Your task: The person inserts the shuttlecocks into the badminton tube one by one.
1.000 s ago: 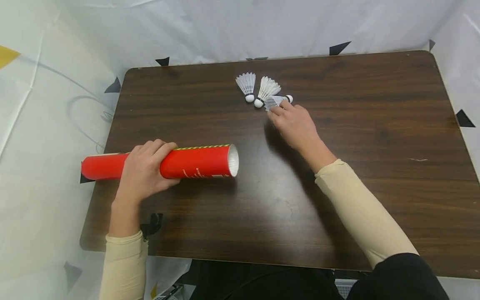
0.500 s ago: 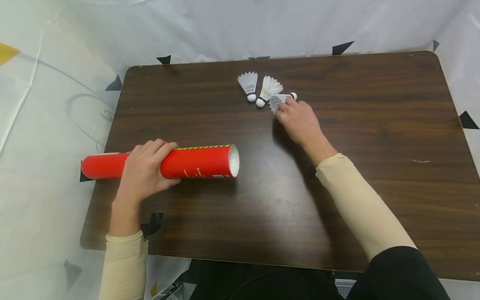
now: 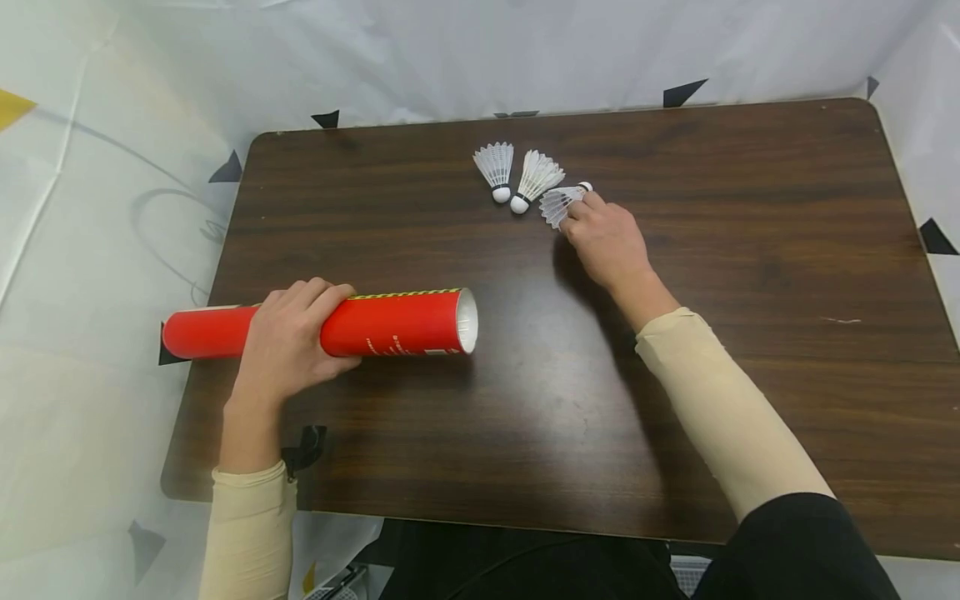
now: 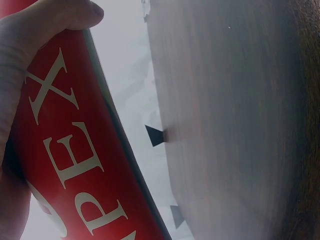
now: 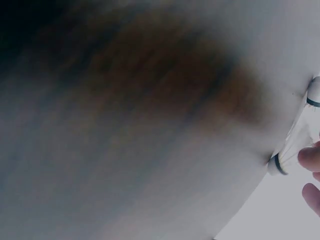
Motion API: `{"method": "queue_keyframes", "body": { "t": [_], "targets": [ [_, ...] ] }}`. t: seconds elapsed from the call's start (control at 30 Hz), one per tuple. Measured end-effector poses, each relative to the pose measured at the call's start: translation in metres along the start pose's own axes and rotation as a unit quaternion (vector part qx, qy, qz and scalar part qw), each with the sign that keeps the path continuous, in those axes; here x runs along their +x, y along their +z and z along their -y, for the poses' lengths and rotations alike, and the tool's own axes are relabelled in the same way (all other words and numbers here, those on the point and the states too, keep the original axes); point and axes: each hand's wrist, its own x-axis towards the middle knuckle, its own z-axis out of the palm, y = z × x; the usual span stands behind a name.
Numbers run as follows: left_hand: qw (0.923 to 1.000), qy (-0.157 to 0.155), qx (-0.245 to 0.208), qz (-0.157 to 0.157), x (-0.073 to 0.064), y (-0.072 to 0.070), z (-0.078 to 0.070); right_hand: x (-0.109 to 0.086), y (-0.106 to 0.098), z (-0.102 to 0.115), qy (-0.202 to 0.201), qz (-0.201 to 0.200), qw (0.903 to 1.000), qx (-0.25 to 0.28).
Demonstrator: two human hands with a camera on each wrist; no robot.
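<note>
Left hand (image 3: pixel 288 342) wraps the red tube (image 3: pixel 397 325), fingers curled over it, thumb on the side toward the open end. Tube lies crosswise by the desk's (image 3: pixel 750 333) left edge, closed end poking past that edge, open end facing the middle. Pale capitals on its side. Can't tell if it touches the desk. Right hand (image 3: pixel 607 237) pinches a shuttlecock (image 3: pixel 557 205) toward the far edge, around the middle; skirt points left, cork right, partly behind fingers. Can't tell if it's lifted. Two more lie just left of it, near the far edge: left shuttle (image 3: pixel 494 167) cork toward near edge; middle shuttle (image 3: pixel 537 177) slanted, skirt toward far right corner. Tan sleeves (image 3: pixel 727 408) on both forearms.
</note>
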Motion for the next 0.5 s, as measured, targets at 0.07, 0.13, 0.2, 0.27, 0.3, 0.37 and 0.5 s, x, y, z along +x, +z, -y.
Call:
{"method": "queue_keyframes", "body": {
  "t": [0.07, 0.13, 0.2, 0.27, 0.3, 0.37, 0.5],
  "targets": [
    [1.0000, 0.000, 0.000, 0.000, 0.000, 0.000, 0.000, -0.001, 0.000, -0.001, 0.001, -0.018, 0.9998, 0.003],
    [1.0000, -0.001, 0.000, 0.000, 0.000, 0.000, -0.001, -0.002, 0.000, -0.001, 0.002, -0.030, 0.9995, 0.004],
    [1.0000, -0.002, 0.000, 0.001, 0.000, 0.000, -0.001, -0.003, -0.001, -0.001, 0.005, -0.040, 0.9992, 0.003],
    [1.0000, -0.003, 0.000, 0.001, 0.000, 0.000, -0.001, -0.004, -0.002, -0.002, 0.012, -0.051, 0.9986, 0.004],
    [1.0000, -0.003, 0.000, 0.001, 0.000, -0.001, -0.001, -0.005, -0.003, -0.002, 0.017, -0.056, 0.9983, 0.005],
    [1.0000, -0.005, -0.001, 0.001, -0.001, -0.001, -0.001, -0.007, -0.006, -0.002, 0.030, -0.066, 0.9973, 0.007],
    [1.0000, -0.009, -0.001, 0.001, -0.001, -0.001, -0.001, -0.011, -0.012, -0.003, 0.060, -0.076, 0.9952, 0.015]
  ]
}}
